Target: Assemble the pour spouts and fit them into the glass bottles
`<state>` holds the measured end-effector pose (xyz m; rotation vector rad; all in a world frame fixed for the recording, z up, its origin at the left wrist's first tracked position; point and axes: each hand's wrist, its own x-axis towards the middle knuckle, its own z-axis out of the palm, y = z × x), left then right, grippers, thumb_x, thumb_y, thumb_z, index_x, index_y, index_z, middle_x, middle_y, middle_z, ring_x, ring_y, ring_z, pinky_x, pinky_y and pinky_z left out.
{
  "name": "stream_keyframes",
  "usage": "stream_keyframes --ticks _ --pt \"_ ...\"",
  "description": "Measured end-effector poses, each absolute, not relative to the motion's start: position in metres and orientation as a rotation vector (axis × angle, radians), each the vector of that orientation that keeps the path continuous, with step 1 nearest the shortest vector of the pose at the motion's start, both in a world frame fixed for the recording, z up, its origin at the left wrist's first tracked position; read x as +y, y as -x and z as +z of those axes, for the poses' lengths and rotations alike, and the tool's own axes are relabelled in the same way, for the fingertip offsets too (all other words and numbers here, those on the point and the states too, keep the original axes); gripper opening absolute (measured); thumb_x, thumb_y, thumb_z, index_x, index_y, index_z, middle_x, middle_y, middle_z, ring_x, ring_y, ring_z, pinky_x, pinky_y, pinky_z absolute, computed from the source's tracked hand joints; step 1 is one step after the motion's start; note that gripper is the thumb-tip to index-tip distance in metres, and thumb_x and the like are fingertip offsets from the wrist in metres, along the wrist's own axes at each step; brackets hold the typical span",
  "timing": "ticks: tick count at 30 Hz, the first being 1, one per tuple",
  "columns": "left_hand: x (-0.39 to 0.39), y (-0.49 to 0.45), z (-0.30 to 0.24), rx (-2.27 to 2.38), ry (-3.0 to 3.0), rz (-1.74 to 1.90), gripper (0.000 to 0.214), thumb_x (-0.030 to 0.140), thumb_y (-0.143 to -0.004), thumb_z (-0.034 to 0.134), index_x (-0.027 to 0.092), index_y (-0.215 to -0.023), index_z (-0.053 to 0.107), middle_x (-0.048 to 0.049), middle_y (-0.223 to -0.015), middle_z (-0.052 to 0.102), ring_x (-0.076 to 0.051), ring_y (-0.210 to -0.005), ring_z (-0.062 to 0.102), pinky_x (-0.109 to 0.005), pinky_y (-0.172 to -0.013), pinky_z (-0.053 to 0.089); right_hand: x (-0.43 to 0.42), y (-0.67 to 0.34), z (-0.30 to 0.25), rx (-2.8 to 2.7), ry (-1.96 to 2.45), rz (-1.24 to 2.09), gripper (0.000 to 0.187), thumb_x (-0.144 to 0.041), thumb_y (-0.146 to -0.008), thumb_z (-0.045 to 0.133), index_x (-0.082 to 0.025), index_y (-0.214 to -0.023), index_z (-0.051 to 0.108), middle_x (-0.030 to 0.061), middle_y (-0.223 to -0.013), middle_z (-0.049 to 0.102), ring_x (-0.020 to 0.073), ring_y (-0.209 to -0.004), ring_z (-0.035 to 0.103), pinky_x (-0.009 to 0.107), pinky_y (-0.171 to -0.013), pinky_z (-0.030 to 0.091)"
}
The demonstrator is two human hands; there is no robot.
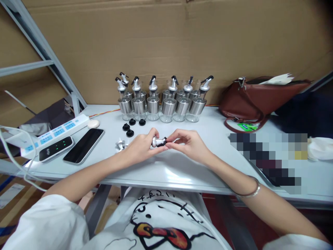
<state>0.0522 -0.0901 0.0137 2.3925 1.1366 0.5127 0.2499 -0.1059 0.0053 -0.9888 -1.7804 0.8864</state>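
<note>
My left hand (142, 146) is closed around a small silver pourer spout (156, 141) just above the grey table (182, 166). My right hand (188, 141) pinches the spout's black end from the right, so both hands hold the same piece. Another silver spout (120, 145) lies on the table just left of my left hand. Several black rubber stoppers (129, 133) lie loose a little beyond my hands. Behind them stands a row of glass-and-steel dispenser bottles (169, 106) with pourer tops.
A black phone (84, 145), a dark device with green lights (56, 148) and a white power strip (56, 132) lie at the left. A brown leather bag (256, 95) sits at the back right, a blurred patch in front of it. Cardboard forms the back wall.
</note>
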Motion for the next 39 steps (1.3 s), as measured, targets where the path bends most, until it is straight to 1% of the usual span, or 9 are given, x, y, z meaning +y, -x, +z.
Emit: stream_keyframes --ticks 6,11,19,23,26,30,32,36,39 --pt "-0.087 -0.052 0.01 1.15 -2.463 0.509 0.032 0.048 -0.087 0.051 0.019 -0.098 0.044 0.0086 -0.051 0.049 -0.013 -0.046 0.05 -0.021 -0.051 0.032 -0.107 -0.25 0.006 -1.821 0.979 0.907 0.016 -0.029 -0.073 0.07 -0.016 -0.08 0.064 0.0035 -0.077 0.068 0.0137 -0.07 0.066 0.026 -0.063 0.058" --pt "-0.083 -0.052 0.002 1.241 -2.651 0.498 0.03 0.043 -0.084 0.056 0.019 -0.098 0.046 0.004 -0.06 0.058 -0.017 -0.054 0.057 -0.022 -0.053 0.033 -0.109 -0.247 0.007 -1.808 1.025 0.915 0.017 -0.031 -0.071 0.071 -0.017 -0.076 0.063 0.0026 -0.073 0.068 0.0141 -0.068 0.066 0.025 -0.059 0.057" --pt "-0.084 -0.051 0.001 1.319 -2.817 0.473 0.037 0.052 -0.082 0.057 0.018 -0.096 0.052 0.0013 -0.057 0.062 -0.021 -0.059 0.062 -0.026 -0.057 0.036 -0.114 -0.241 0.008 -1.835 1.021 0.887 0.021 -0.033 -0.069 0.073 -0.017 -0.075 0.06 0.0006 -0.069 0.065 0.012 -0.061 0.062 0.028 -0.062 0.058" --pt "-0.082 -0.05 0.0 1.336 -2.888 0.533 0.04 0.057 -0.082 0.055 0.018 -0.092 0.053 0.0009 -0.055 0.06 -0.022 -0.06 0.061 -0.027 -0.059 0.038 -0.117 -0.237 0.007 -1.793 1.075 0.873 0.017 -0.029 -0.073 0.07 -0.017 -0.07 0.058 0.0004 -0.069 0.065 0.0117 -0.061 0.062 0.027 -0.061 0.056" --pt "-0.082 -0.05 0.0 1.266 -2.842 0.615 0.039 0.056 -0.084 0.052 0.018 -0.094 0.05 0.0004 -0.064 0.06 -0.02 -0.061 0.061 -0.027 -0.06 0.039 -0.116 -0.238 0.009 -1.71 1.084 0.961 0.019 -0.031 -0.07 0.072 -0.017 -0.071 0.06 0.0007 -0.067 0.065 0.0127 -0.061 0.063 0.026 -0.059 0.055" --pt "-0.083 -0.05 0.0 1.15 -2.69 0.671 0.038 0.052 -0.091 0.041 0.017 -0.105 0.043 -0.0039 -0.087 0.06 -0.016 -0.062 0.058 -0.027 -0.058 0.04 -0.112 -0.244 0.013 -1.555 1.026 1.158 0.025 -0.037 -0.068 0.074 -0.016 -0.071 0.062 0.0006 -0.061 0.065 0.0129 -0.058 0.064 0.028 -0.059 0.055" --pt "-0.082 -0.051 -0.001 1.09 -2.638 0.703 0.034 0.049 -0.093 0.036 0.017 -0.104 0.042 -0.0057 -0.095 0.058 -0.014 -0.065 0.057 -0.027 -0.061 0.041 -0.11 -0.246 0.014 -1.507 1.02 1.183 0.028 -0.04 -0.065 0.076 -0.015 -0.068 0.062 0.0003 -0.059 0.065 0.0125 -0.056 0.063 0.028 -0.06 0.055" --pt "-0.079 -0.052 -0.002 1.03 -2.582 0.726 0.029 0.046 -0.093 0.038 0.017 -0.099 0.043 -0.0046 -0.093 0.055 -0.014 -0.065 0.055 -0.027 -0.062 0.041 -0.108 -0.246 0.014 -1.505 1.036 1.206 0.03 -0.04 -0.063 0.077 -0.015 -0.069 0.061 0.0 -0.06 0.064 0.0126 -0.057 0.063 0.028 -0.06 0.055" --pt "-0.078 -0.051 -0.003 1.01 -2.614 0.718 0.03 0.046 -0.093 0.039 0.017 -0.099 0.043 -0.0046 -0.093 0.054 -0.013 -0.064 0.054 -0.026 -0.06 0.04 -0.107 -0.247 0.012 -1.575 1.045 1.206 0.031 -0.038 -0.066 0.075 -0.016 -0.083 0.062 -0.0003 -0.065 0.065 0.012 -0.057 0.062 0.027 -0.059 0.054"
